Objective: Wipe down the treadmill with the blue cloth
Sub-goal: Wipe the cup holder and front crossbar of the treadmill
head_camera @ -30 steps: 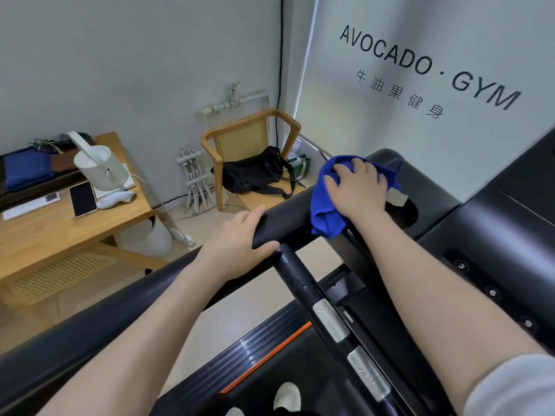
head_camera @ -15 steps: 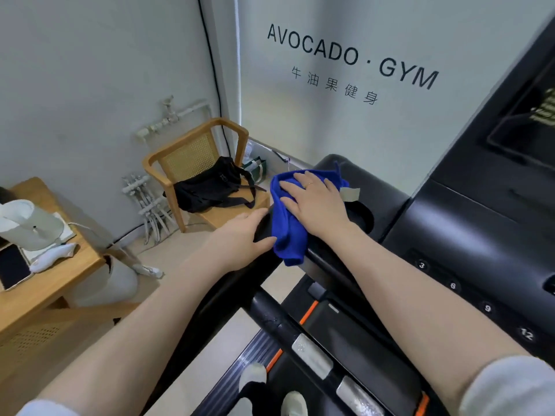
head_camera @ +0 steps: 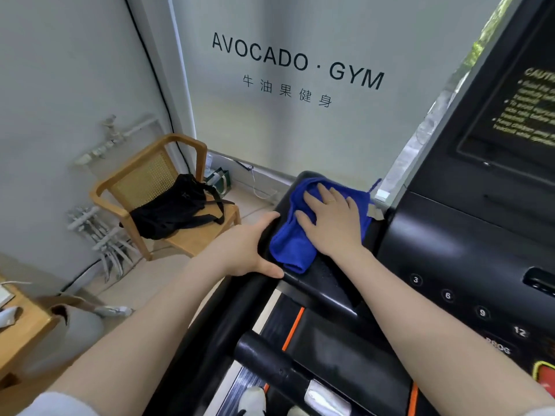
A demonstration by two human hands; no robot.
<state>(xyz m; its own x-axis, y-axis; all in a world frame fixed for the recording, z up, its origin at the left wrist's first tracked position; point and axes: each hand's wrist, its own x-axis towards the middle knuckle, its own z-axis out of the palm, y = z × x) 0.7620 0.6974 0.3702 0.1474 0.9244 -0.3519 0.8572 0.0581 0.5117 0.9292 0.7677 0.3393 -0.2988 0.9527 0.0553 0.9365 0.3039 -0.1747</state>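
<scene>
Lying bunched on the left corner of the treadmill (head_camera: pixel 330 283) console, on its black top surface: the blue cloth (head_camera: pixel 292 241). Hanging a little over the near-left edge with its lower fold, reaching toward the far rounded end of the corner with its upper part. Pressing down on this cloth from above with flat, nearly straight fingers spread apart: the right hand (head_camera: pixel 332 222), wearing a thin ring, palm covering the right half of the cloth, not curling around it. Gripping the outer left edge of the same corner just beside the cloth: the left hand (head_camera: pixel 246 250), thumb lying along the near rim, fingers wrapping over the far side and partly hidden there. Touching or almost touching the cloth with the thumb side; cannot tell which.

Rising steeply at the right: the dark panel with number buttons 3, 6, 9, 12 (head_camera: pixel 447 295), close to the right forearm. Opening to the left of the treadmill edge: pale floor, then a wooden chair (head_camera: pixel 150 181) carrying a black bag (head_camera: pixel 171 205), well apart from the hands. Showing at the far left edge: a corner of a wooden table (head_camera: pixel 21 325)
</scene>
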